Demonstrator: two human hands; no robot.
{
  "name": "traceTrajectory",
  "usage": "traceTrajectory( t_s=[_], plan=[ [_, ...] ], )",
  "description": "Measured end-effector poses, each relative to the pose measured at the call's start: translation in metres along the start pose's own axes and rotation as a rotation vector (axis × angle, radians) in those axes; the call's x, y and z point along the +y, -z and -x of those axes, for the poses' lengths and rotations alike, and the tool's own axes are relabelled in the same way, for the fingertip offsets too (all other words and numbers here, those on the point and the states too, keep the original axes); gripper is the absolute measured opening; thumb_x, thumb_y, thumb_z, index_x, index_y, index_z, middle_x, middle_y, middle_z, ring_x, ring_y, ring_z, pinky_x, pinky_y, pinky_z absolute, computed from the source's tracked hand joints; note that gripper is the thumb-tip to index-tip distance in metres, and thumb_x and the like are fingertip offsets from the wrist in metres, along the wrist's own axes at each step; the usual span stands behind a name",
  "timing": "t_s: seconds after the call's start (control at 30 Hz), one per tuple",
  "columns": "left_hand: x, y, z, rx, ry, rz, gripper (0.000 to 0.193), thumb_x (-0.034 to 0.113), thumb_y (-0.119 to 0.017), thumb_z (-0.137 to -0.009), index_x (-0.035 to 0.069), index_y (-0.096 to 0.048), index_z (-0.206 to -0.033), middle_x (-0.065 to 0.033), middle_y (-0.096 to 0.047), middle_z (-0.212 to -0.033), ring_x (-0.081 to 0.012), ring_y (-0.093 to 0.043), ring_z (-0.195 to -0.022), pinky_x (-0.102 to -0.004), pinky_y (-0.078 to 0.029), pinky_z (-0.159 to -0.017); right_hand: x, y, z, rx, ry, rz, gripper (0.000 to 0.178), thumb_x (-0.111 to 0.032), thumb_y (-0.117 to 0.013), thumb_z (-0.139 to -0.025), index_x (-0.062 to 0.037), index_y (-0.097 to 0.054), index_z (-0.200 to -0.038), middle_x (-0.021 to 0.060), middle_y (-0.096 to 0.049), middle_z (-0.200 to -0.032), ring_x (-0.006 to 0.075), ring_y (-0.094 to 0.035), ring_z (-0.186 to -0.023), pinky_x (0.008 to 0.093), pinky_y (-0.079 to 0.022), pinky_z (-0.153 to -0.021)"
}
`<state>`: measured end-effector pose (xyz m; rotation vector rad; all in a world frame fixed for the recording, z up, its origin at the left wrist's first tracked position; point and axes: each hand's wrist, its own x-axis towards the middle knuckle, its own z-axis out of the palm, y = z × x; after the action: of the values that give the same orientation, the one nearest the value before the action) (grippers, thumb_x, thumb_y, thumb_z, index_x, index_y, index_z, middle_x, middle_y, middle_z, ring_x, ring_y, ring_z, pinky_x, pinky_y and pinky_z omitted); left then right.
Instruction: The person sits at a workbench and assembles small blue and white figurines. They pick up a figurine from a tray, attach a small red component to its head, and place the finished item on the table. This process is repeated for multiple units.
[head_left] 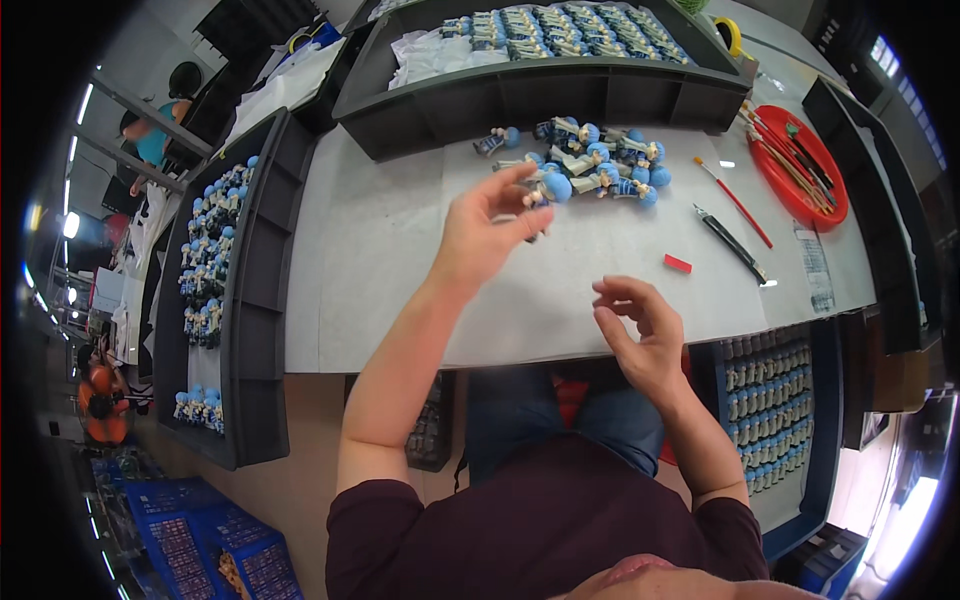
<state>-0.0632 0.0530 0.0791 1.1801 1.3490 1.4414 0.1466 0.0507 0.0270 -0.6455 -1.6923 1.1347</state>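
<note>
My left hand (482,225) reaches out over the white table and pinches a small figurine (556,187) with a round blue head, between thumb and fingers. Just beyond it lies a loose pile of similar blue-headed figurines (604,152), some on their sides. A single figurine (495,141) rests a little left of that pile. Above the table's near edge, my right hand (645,335) hangs with curled fingers apart from the thumb and nothing between them. A small red block (677,263) lies on the table beyond my right hand.
A large grey tray (540,100) of figurines stands at the back; another grey tray (262,290) is at left. On the right are a red-handled brush (738,208), a black craft knife (730,243) and a red dish (770,125) of brushes. A blue bin (826,420) of figurines sits lower right.
</note>
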Motion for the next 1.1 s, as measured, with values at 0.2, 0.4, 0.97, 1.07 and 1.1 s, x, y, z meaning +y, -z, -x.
traceTrajectory(
  t_s=[0.2, 0.4, 0.97, 1.07, 1.1],
  plan=[
    [-0.039, -0.018, 0.058, 0.035, 0.010, 0.280, 0.048, 0.008, -0.067, -0.081, -0.002, -0.048, -0.124, -0.0041, -0.059, -0.094, -0.0101, -0.055, -0.085, -0.0263, -0.048, -0.076, 0.007, -0.039, -0.018, -0.101, -0.076, -0.189, 0.040, -0.005, -0.070, -0.077, 0.0036, -0.053, -0.112, 0.0104, -0.058, -0.105, 0.0162, -0.057, -0.093, 0.0285, -0.051, -0.081],
    [-0.061, 0.000, 0.065, 0.122, 0.131, 0.481, 0.032, 0.017, -0.054, -0.090, 0.001, -0.052, -0.119, -0.0058, -0.061, -0.101, -0.0120, -0.058, -0.091, -0.0279, -0.048, -0.079, 0.016, -0.035, -0.019, -0.231, -0.309, -0.374, 0.030, -0.007, -0.054, -0.089, 0.0069, -0.051, -0.115, 0.0122, -0.060, -0.103, 0.0157, -0.058, -0.092, 0.0284, -0.050, -0.080],
    [-0.058, -0.005, 0.067, 0.201, 0.140, 0.495, 0.030, 0.019, -0.052, -0.092, 0.000, -0.056, -0.115, -0.0046, -0.063, -0.097, -0.0104, -0.058, -0.086, -0.0257, -0.046, -0.077, 0.015, -0.038, -0.016, -0.315, -0.362, -0.279, 0.027, -0.006, -0.052, -0.090, 0.0062, -0.051, -0.114, 0.0118, -0.061, -0.101, 0.0147, -0.059, -0.090, 0.0271, -0.048, -0.079],
    [-0.060, -0.005, 0.067, 0.186, 0.125, 0.487, 0.031, 0.019, -0.053, -0.091, 0.000, -0.056, -0.115, -0.0047, -0.063, -0.097, -0.0102, -0.057, -0.086, -0.0250, -0.045, -0.077, 0.016, -0.038, -0.016, -0.317, -0.359, -0.265, 0.027, -0.006, -0.053, -0.090, 0.0063, -0.051, -0.114, 0.0117, -0.061, -0.101, 0.0148, -0.059, -0.091, 0.0274, -0.048, -0.080],
    [-0.061, -0.005, 0.067, 0.183, 0.120, 0.487, 0.031, 0.020, -0.054, -0.091, 0.000, -0.056, -0.115, -0.0048, -0.063, -0.098, -0.0102, -0.057, -0.086, -0.0247, -0.045, -0.077, 0.016, -0.038, -0.016, -0.319, -0.356, -0.255, 0.027, -0.007, -0.054, -0.089, 0.0064, -0.051, -0.113, 0.0117, -0.061, -0.101, 0.0149, -0.059, -0.091, 0.0274, -0.048, -0.080]
  ],
)
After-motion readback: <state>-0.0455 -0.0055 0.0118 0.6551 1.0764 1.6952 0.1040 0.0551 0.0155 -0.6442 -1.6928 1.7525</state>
